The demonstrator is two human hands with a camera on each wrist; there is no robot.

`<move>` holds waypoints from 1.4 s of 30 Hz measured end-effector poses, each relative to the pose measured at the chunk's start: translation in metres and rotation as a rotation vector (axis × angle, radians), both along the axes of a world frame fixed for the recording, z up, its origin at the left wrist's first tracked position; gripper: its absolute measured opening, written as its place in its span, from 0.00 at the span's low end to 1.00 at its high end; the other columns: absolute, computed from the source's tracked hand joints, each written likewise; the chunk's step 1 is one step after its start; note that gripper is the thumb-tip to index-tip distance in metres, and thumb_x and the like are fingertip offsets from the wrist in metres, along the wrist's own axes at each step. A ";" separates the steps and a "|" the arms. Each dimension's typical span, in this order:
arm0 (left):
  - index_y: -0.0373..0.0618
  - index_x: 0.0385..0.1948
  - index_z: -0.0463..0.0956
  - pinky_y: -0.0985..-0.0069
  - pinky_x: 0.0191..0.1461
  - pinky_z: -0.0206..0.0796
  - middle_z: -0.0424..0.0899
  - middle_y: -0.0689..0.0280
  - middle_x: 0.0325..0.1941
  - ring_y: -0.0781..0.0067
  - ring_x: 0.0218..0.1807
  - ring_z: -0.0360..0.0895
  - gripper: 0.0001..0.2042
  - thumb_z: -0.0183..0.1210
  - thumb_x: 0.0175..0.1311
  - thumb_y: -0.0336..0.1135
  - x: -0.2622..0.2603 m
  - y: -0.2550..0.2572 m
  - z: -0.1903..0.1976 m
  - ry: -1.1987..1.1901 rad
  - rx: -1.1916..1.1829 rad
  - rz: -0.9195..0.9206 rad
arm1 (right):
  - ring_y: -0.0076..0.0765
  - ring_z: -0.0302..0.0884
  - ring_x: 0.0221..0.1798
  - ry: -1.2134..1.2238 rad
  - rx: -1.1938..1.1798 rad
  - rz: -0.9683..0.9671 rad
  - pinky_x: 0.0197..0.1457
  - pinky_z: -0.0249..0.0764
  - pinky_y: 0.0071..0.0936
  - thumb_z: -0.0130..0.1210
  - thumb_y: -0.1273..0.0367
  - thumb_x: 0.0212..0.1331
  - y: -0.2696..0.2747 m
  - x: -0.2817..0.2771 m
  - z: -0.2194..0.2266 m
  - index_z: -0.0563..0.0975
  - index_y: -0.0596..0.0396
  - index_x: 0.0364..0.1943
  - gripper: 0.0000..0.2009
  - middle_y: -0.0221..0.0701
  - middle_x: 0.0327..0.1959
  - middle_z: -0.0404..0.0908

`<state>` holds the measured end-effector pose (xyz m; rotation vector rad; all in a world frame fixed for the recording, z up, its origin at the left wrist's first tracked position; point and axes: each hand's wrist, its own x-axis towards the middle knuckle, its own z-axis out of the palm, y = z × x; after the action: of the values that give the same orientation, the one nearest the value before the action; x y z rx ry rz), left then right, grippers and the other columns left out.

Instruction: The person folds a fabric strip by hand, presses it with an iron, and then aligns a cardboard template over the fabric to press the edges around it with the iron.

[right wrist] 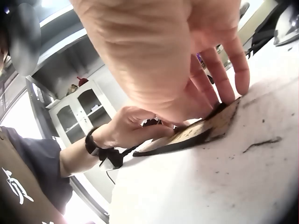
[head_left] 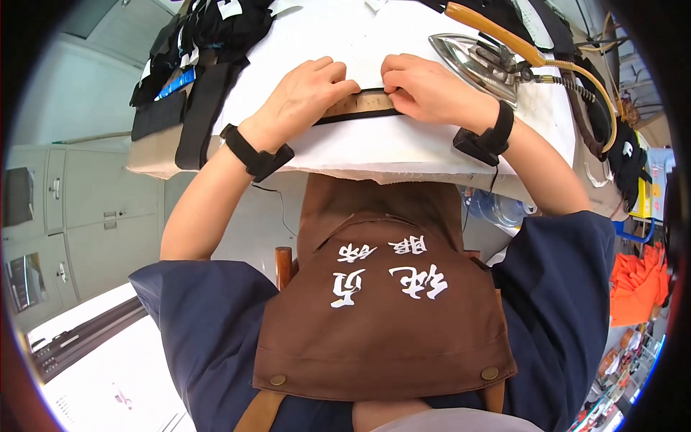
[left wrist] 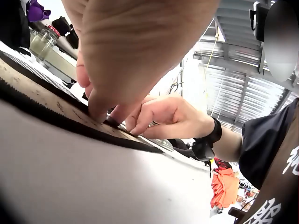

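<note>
A tan, marked strip (head_left: 360,105) lies on the white table cover, with black fabric (head_left: 358,117) along its near and far edges. At its left part the left hand (head_left: 306,93) has thumb and fingertips on the black far edge, pinching it. The right hand (head_left: 425,90) pinches that edge at the strip's right end. In the left wrist view the strip (left wrist: 46,100) runs under the left hand (left wrist: 126,56), with the right hand (left wrist: 173,116) beyond. The right wrist view shows the right hand's (right wrist: 163,60) fingertips at the strip's end.
An iron (head_left: 479,65) with a wooden handle stands at the table's back right, its hose curving rightward. Dark fabric pieces (head_left: 209,93) lie piled at the left. A few dark threads (right wrist: 264,142) lie on the white cover (head_left: 345,151).
</note>
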<state>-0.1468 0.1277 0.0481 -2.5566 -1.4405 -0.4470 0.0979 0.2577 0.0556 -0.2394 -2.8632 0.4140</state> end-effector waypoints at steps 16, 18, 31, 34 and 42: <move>0.38 0.50 0.82 0.68 0.50 0.80 0.81 0.62 0.47 0.61 0.49 0.81 0.16 0.61 0.58 0.25 0.067 -0.045 -0.023 -0.077 0.147 0.410 | 0.45 0.78 0.55 0.079 0.075 -0.122 0.61 0.78 0.40 0.72 0.65 0.58 -0.022 0.016 -0.010 0.88 0.60 0.49 0.17 0.36 0.47 0.80; 0.37 0.54 0.82 0.67 0.50 0.80 0.80 0.61 0.46 0.60 0.48 0.80 0.19 0.61 0.59 0.26 0.072 -0.047 -0.025 -0.124 0.179 0.442 | 0.44 0.77 0.55 0.092 0.091 -0.122 0.61 0.78 0.40 0.72 0.64 0.59 -0.021 0.015 -0.010 0.88 0.60 0.47 0.16 0.36 0.47 0.80; 0.45 0.60 0.84 0.64 0.53 0.77 0.79 0.62 0.45 0.58 0.49 0.78 0.21 0.65 0.63 0.27 0.083 -0.048 -0.033 -0.236 0.192 0.504 | 0.49 0.81 0.57 0.370 0.562 -0.238 0.59 0.79 0.41 0.76 0.62 0.58 0.062 0.051 0.059 0.84 0.53 0.54 0.22 0.33 0.57 0.82; 0.45 0.59 0.84 0.63 0.53 0.77 0.79 0.63 0.45 0.59 0.49 0.79 0.20 0.64 0.63 0.27 0.082 -0.049 -0.032 -0.224 0.214 0.502 | 0.51 0.85 0.46 -0.051 0.424 -0.553 0.51 0.79 0.43 0.75 0.50 0.59 0.105 0.067 0.067 0.81 0.57 0.52 0.28 0.39 0.42 0.86; 0.47 0.57 0.85 0.65 0.54 0.78 0.81 0.64 0.46 0.59 0.51 0.79 0.19 0.68 0.62 0.29 0.081 -0.049 -0.038 -0.322 0.195 0.513 | 0.59 0.89 0.45 -0.174 0.410 -0.574 0.49 0.83 0.49 0.63 0.33 0.63 0.101 0.024 0.072 0.87 0.58 0.45 0.36 0.47 0.39 0.90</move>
<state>-0.0655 0.0791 0.0105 -1.9255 -1.9659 -0.8819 0.1217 0.3585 0.1279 -1.0130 -2.7782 -0.3122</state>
